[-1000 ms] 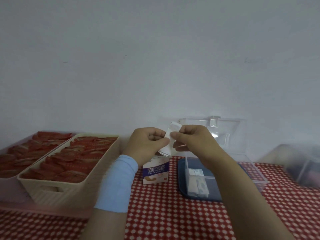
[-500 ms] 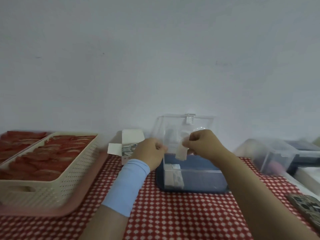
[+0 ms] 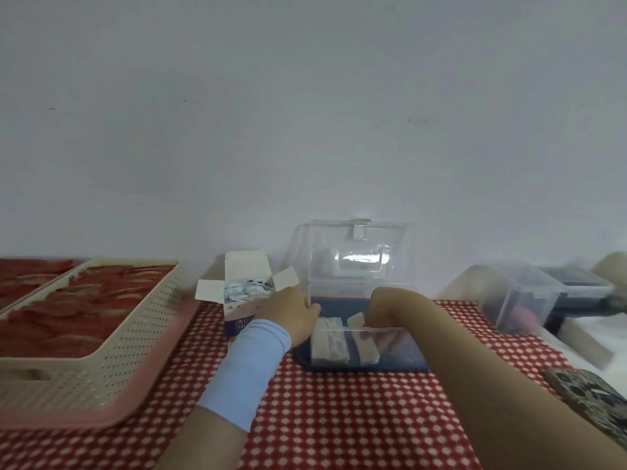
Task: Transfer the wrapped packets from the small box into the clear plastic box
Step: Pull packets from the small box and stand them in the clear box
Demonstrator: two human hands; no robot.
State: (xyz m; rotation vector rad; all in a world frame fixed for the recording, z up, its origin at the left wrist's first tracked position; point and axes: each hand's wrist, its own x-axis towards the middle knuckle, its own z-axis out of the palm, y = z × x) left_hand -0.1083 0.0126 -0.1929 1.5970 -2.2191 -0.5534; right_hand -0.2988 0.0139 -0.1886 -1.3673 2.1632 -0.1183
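Our right hand (image 3: 383, 308) reaches down into the clear plastic box (image 3: 359, 334), fingers pinching a wrapped packet (image 3: 356, 321) just above those already lying on its blue floor at the left. Our left hand (image 3: 291, 315) rests against the box's left wall, fingers curled; we cannot tell whether they grip anything. The small box (image 3: 242, 300) stands open just left of it, more packets showing inside, on the red checked bench (image 3: 339, 418).

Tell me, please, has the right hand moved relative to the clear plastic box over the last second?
Yes. The right hand has dropped from above the clear plastic box down inside it, carrying a wrapped packet.
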